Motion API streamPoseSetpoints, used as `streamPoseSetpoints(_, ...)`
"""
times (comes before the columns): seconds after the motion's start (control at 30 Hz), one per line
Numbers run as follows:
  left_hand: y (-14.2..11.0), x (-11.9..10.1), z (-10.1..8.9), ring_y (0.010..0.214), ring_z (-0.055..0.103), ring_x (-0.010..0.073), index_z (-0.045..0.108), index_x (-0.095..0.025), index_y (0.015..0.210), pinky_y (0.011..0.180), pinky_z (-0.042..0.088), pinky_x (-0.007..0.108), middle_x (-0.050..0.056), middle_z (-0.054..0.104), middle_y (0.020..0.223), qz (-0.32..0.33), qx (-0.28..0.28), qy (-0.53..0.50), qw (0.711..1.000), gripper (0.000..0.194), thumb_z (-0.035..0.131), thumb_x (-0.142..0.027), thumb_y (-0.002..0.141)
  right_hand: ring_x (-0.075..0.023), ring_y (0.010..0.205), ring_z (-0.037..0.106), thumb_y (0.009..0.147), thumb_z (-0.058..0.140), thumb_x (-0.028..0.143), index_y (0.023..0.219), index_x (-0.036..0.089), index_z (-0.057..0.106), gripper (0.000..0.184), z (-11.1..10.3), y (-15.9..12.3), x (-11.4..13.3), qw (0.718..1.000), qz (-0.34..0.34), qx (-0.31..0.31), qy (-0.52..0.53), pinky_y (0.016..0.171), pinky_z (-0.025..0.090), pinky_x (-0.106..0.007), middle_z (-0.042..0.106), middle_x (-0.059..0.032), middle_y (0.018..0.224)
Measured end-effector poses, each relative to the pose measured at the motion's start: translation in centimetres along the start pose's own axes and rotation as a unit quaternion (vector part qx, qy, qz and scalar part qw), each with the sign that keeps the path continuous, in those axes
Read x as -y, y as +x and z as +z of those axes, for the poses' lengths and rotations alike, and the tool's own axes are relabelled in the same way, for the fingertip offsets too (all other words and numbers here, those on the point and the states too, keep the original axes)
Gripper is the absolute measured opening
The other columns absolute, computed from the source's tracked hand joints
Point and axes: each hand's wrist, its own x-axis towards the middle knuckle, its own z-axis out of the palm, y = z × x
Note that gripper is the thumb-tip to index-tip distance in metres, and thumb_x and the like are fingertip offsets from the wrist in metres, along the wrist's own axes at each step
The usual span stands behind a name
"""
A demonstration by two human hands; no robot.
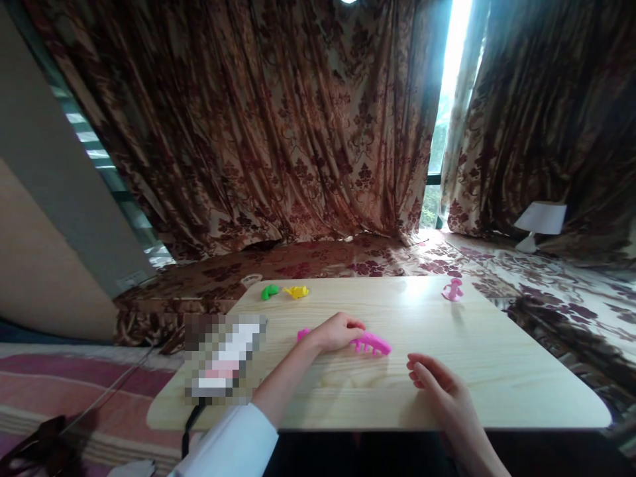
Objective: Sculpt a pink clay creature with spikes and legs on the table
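A long bright pink plastic toy [373, 343] with a row of several short pegs or legs lies across the middle of the table. My left hand [338, 332] reaches over it from the left, its fingers curled down onto the toy and hiding its middle section. One end of the toy shows to the left of the wrist. To the right of the toy and apart from it, my right hand [440, 384] rests near the table's front edge, fingers loosely bent, with nothing seen in it.
On the light wooden table [497, 377], a green toy piece [269, 291] and a yellow toy piece [298, 292] lie at the back left. A pink toy piece [453, 289] stands back right. A blurred-out device [228, 358] with a black cable lies at the left. Behind is a white lamp [541, 218].
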Motion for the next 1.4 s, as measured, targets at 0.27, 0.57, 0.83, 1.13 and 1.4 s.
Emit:
streamPoseSetpoints(0.27,1.1,1.8,0.5,0.097,0.059,0.0216,0.054,-0.015,0.114,0.08,0.051,0.04,0.007,0.057,0.116,-0.02,-0.006,0.065,0.998,0.032,0.055,-0.032,0.087,-0.0235,0.091,0.061,0.083,0.055,0.032,0.101,0.019,0.063,0.024,1.6,3.6,-1.2,0.98,-0.137,0.032,-0.143,0.077,0.049,-0.036,0.063,-0.0097,0.102)
streamPoseSetpoints(0.57,-2.4,0.6,0.0,0.091,0.06,0.0195,0.065,-0.014,0.094,0.082,0.047,0.032,0.006,0.065,0.098,0.021,-0.201,0.084,0.976,0.022,0.053,-0.031,0.085,-0.0246,0.093,0.056,0.077,0.059,0.018,0.099,0.023,0.063,0.023,3.4,4.4,-1.4,0.929,-0.221,0.083,-0.284,0.085,0.042,-0.039,0.062,-0.0061,0.098)
streamPoseSetpoints(0.83,-11.2,2.9,-3.3,0.093,0.063,0.0202,0.066,-0.018,0.095,0.083,0.046,0.032,0.005,0.069,0.098,-0.002,-0.353,0.113,0.929,0.029,0.048,-0.038,0.085,-0.0232,0.09,0.057,0.082,0.054,0.015,0.097,0.023,0.062,0.019,3.5,4.1,-0.9,0.91,-0.229,0.089,-0.335,0.081,0.043,-0.036,0.063,-0.0049,0.096)
streamPoseSetpoints(1.13,-12.8,5.9,-3.7,0.085,0.063,0.0204,0.065,-0.018,0.092,0.078,0.049,0.033,0.007,0.067,0.094,0.001,-0.391,0.192,0.9,0.026,0.049,-0.036,0.084,-0.0226,0.092,0.057,0.081,0.054,0.017,0.107,0.022,0.058,0.026,3.3,3.8,-0.7,0.903,-0.247,0.079,-0.342,0.081,0.044,-0.035,0.062,-0.0058,0.098)
streamPoseSetpoints(1.4,-10.5,4.2,-2.8,0.094,0.058,0.0228,0.066,-0.022,0.098,0.086,0.045,0.036,0.007,0.065,0.097,0.046,-0.381,0.283,0.879,0.023,0.051,-0.027,0.082,-0.0221,0.089,0.058,0.082,0.053,0.015,0.102,0.022,0.06,0.022,3.1,4.3,-1.6,0.907,-0.252,0.083,-0.327,0.08,0.045,-0.035,0.062,-0.006,0.097)
